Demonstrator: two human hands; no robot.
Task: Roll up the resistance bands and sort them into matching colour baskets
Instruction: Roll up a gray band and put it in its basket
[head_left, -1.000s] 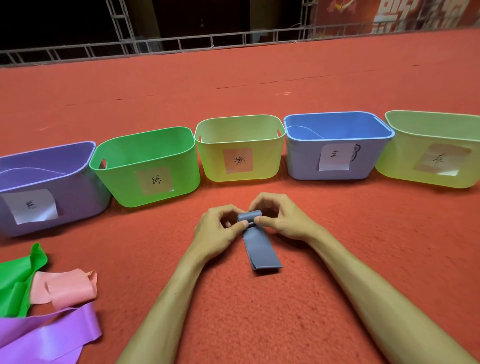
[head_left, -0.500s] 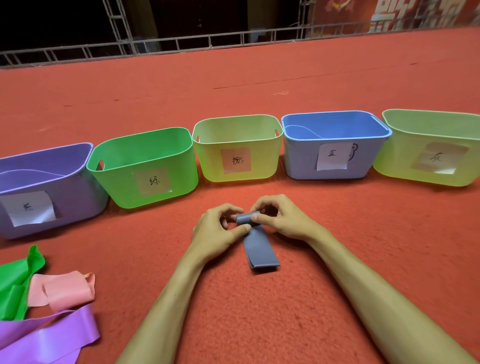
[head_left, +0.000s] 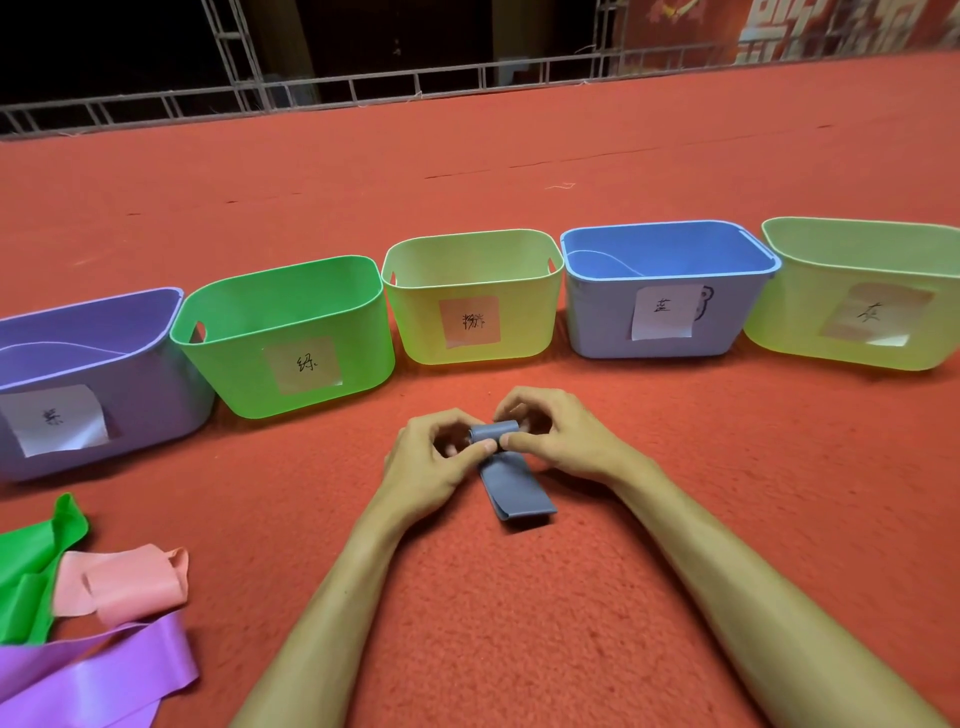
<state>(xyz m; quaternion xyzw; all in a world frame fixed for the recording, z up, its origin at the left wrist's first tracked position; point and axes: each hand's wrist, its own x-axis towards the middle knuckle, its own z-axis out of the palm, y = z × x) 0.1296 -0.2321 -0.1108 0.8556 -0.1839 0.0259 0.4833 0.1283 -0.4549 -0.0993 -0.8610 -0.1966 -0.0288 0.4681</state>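
On my feed both hands meet low over the red carpet (head_left: 519, 613), just short of the basket row. My left hand (head_left: 434, 462) grips the left end of the rolled part of the grey-blue resistance band (head_left: 517, 483). Its thumb lies across the front of the roll and its fingers are curled behind. My right hand (head_left: 563, 441) pinches the right end the same way, fingers arched over the top. The two thumb tips sit close together on the roll's front. Neither hand is slack, and both are closed round the band.

Only the far end of the band is wound. The rest runs toward me as a flat doubled strip on the carpet and ends in a fold between my forearms. It lies in front of the yellow basket (head_left: 415, 332), well clear of its wall.

The row runs left to right:
- purple basket (head_left: 156, 415)
- green basket (head_left: 234, 374)
- the yellow one
- blue basket (head_left: 592, 322)
- pale green basket (head_left: 789, 332)

Neighbouring baskets touch or nearly touch. Each front carries a handwritten paper label, and I cannot see any basket's floor.

At lower left three loose bands overlap in a heap, well apart from my hands: a green band (head_left: 31, 566), a pink band (head_left: 130, 587) and a purple band (head_left: 104, 675). A metal truss (head_left: 363, 88) borders the carpet's far edge.
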